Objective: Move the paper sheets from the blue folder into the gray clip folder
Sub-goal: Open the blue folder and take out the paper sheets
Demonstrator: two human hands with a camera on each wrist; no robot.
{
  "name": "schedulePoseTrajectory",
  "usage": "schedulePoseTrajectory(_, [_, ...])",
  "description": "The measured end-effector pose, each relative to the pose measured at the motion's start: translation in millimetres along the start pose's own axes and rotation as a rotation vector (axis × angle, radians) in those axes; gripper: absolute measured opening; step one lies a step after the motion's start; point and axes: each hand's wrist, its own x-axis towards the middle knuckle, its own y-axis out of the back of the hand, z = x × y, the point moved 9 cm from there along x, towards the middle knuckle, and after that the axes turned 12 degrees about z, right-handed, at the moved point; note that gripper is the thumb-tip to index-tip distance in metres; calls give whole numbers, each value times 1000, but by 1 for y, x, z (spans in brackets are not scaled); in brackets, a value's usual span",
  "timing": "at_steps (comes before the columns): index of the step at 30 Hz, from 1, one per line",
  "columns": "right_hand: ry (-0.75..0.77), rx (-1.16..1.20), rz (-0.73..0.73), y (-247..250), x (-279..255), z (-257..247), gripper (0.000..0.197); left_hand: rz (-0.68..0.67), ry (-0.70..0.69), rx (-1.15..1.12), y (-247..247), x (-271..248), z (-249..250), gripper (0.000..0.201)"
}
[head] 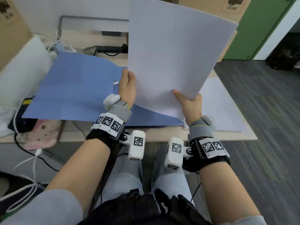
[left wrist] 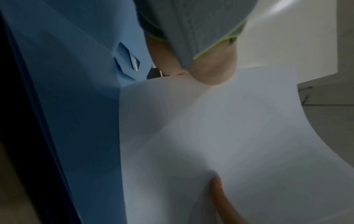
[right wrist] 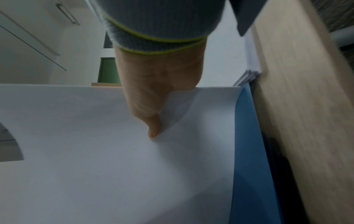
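Head view bright and even, edges bowed, wrist views dim, soft, motion-blurred

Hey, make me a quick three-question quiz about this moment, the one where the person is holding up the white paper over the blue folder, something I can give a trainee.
1. True or false: the paper sheets lie flat inside the blue folder.
2. Which hand grips the sheets' bottom edge, thumb on the face towards the person? A) left hand B) right hand C) neither
3. Fill in: the blue folder lies open on the ______.

Key
1. False: both hands hold the sheets raised above the folder.
2. B; the left hand holds the left edge.
3. Table.
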Motion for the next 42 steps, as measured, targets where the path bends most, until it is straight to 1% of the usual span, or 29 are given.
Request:
schedulePoseTrajectory(1, [22, 2, 0, -3, 1, -4, 22, -7, 9, -7, 2, 2, 0, 22])
schedulePoseTrajectory(2, [46, 3, -3, -5, 2, -11, 8, -1, -3, 15, 4, 4, 5, 26])
schedulePoseTrajectory(3, [71, 6, 4, -7, 4, -17, 10, 4, -48, 49, 6, 7, 11, 28])
schedulePoseTrajectory(4, [94, 3, 8, -10, 6, -22, 17, -4, -105, 89, 8, 10, 17, 22])
schedulePoseTrajectory(5, [106, 4, 6, -13, 10, -25, 19, -15, -142, 135, 10, 15, 22, 24])
schedulePoseTrajectory(7, [93, -13, -11, -23, 18, -25, 17, -18, -178, 289, 18, 25, 26, 36])
schedulePoseTrajectory(9, [28, -76, -29, -29, 26, -13, 14, -62, -181, 450, 24, 33, 18, 38])
schedulePoseTrajectory(10, [-5, -123, -43, -32, 29, -5, 13, -75, -180, 543, 29, 37, 12, 32])
schedulePoseTrajectory(11, [-33, -171, -55, -35, 31, 2, 11, -87, -159, 611, 35, 40, 4, 23])
schedulePoseTrajectory(12, [-57, -213, -59, -36, 33, 9, 10, -79, -132, 653, 43, 43, -4, 18])
schedulePoseTrajectory(14, [-99, -286, -73, -39, 36, 20, 17, -29, -106, 714, 59, 48, -14, 22])
schedulePoseTrajectory(15, [-115, -321, -73, -37, 38, 25, 17, -32, -112, 750, 62, 48, -17, 23])
schedulePoseTrajectory(17, [-135, -410, -89, -38, 42, 35, 13, -69, -109, 825, 63, 49, -26, 25])
schedulePoseTrajectory(20, [-170, -509, -120, -41, 48, 51, 22, -106, -99, 922, 62, 51, -43, 33])
schedulePoseTrajectory(22, [-177, -572, -130, -44, 53, 56, 21, -128, -91, 998, 59, 51, -50, 41])
schedulePoseTrajectory(24, [-174, -626, -147, -47, 57, 58, 26, -163, -90, 1074, 55, 51, -55, 49])
schedulePoseTrajectory(25, [-175, -617, -140, -47, 58, 57, 22, -173, -92, 1101, 54, 50, -56, 51])
schedulePoseTrajectory(27, [-184, -602, -127, -48, 63, 59, 21, -165, -78, 1116, 54, 53, -60, 50])
schedulePoseTrajectory(30, [-179, -585, -149, -54, 63, 57, 19, -129, -59, 1038, 59, 55, -62, 39])
schedulePoseTrajectory(33, [-183, -561, -155, -63, 67, 56, 27, -108, -27, 965, 64, 57, -64, 28])
schedulePoseTrajectory(35, [-183, -555, -163, -69, 68, 56, 35, -111, -10, 948, 66, 59, -67, 25])
schedulePoseTrajectory(36, [-178, -557, -175, -72, 67, 56, 34, -120, -7, 944, 67, 59, -68, 24])
schedulePoseTrajectory(39, [-174, -572, -187, -76, 66, 58, 19, -148, -10, 934, 67, 61, -71, 24])
schedulePoseTrajectory(42, [-176, -549, -187, -76, 64, 58, 19, -172, 0, 937, 67, 61, -75, 23])
